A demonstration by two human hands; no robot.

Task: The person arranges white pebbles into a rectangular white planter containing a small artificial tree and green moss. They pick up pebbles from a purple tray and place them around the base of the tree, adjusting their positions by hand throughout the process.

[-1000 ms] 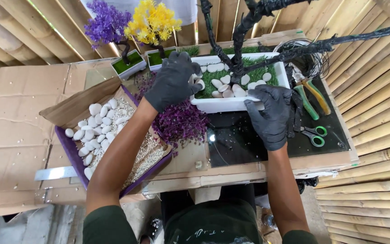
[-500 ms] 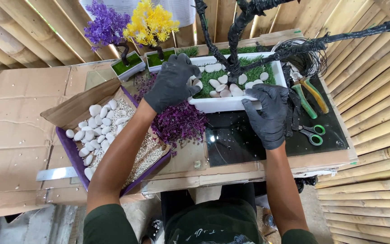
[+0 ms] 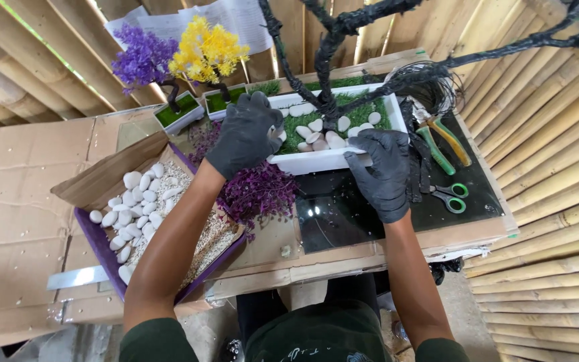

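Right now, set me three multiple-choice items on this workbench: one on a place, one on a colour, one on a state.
1. Where do the scissors lie?
A. In the stone box
B. On the dark sheet, right of the right hand
C. Inside the white tray

2. What colour is the small tree beside the purple tree?
A. Yellow
B. Red
C. Blue

3. How is the right hand placed?
A. Raised clear of everything
B. Holding scissors
C. Resting on the white tray front rim

Answers: 1 B, green handles lie there; 2 A, its foliage is yellow; 3 C, gloved fingers touch the rim.
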